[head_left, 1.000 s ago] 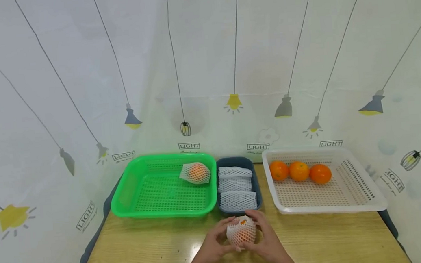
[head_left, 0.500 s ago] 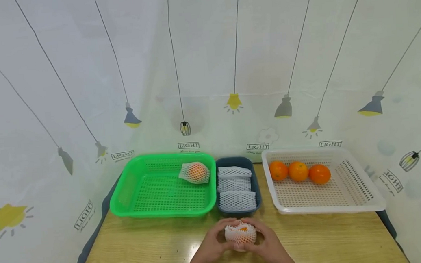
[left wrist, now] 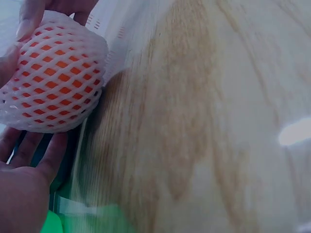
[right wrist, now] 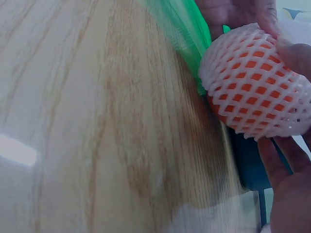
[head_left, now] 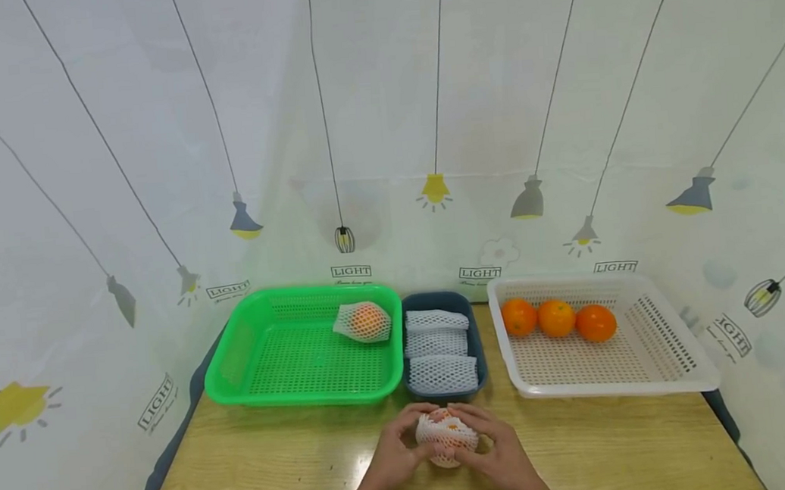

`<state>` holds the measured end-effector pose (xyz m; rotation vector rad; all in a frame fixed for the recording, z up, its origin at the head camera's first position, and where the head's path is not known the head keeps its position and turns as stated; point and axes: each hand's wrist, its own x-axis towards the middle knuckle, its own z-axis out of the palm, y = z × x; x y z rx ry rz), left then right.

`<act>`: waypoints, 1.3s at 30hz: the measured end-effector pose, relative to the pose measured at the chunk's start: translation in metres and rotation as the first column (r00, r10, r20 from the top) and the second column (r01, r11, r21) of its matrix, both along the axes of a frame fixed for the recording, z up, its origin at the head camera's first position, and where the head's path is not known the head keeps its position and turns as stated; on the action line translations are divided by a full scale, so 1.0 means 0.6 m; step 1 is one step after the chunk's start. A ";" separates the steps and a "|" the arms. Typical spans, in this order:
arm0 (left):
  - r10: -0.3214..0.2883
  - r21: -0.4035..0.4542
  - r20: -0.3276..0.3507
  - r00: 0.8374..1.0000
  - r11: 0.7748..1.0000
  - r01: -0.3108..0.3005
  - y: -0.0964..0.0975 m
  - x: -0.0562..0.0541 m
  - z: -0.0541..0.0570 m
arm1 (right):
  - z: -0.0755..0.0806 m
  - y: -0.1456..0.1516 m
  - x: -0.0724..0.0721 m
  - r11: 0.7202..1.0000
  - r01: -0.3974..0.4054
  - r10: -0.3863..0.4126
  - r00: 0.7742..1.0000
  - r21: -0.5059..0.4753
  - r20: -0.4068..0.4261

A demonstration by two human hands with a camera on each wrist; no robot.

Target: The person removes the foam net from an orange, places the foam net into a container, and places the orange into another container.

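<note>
Between both hands, at the near middle of the table, is an orange in a white foam net (head_left: 445, 440). My left hand (head_left: 395, 451) grips its left side, fingers behind and thumb in front. On the other side my right hand (head_left: 497, 450) holds it the same way. In the left wrist view the net (left wrist: 60, 77) covers most of the fruit, and orange skin shows through the mesh. The right wrist view shows bare orange skin below the net's edge (right wrist: 255, 87). Behind the hands, a dark blue basket (head_left: 480, 360) holds several folded foam nets (head_left: 444, 374).
A green basket (head_left: 301, 399) at the left contains one netted orange (head_left: 368, 322). At the right, a white basket (head_left: 614, 389) holds three bare oranges (head_left: 556, 318). The wooden table (head_left: 278, 465) runs back to a lamp-printed cloth (head_left: 384, 124).
Both hands have kept hold of the orange and shifted the net over it. The net's upper edge has drawn in, so less bare skin shows on top. The baskets stay put.
</note>
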<state>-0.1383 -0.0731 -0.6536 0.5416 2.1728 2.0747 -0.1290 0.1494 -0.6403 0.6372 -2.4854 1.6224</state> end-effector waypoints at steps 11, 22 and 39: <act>0.132 -0.041 -0.082 0.988 0.990 -0.135 0.010 0.002 0.005 | 0.012 -0.011 -0.003 0.987 -0.065 0.038 0.983 -0.147 -0.181; 0.198 -0.057 -0.137 0.971 0.977 -0.207 0.019 -0.002 0.014 | 0.013 -0.025 -0.005 0.991 0.088 -0.109 0.969 -0.105 -0.221; -0.012 -0.090 -0.121 0.993 0.996 0.001 0.003 -0.004 -0.004 | 0.018 -0.005 -0.006 0.995 0.043 -0.032 0.991 0.091 -0.127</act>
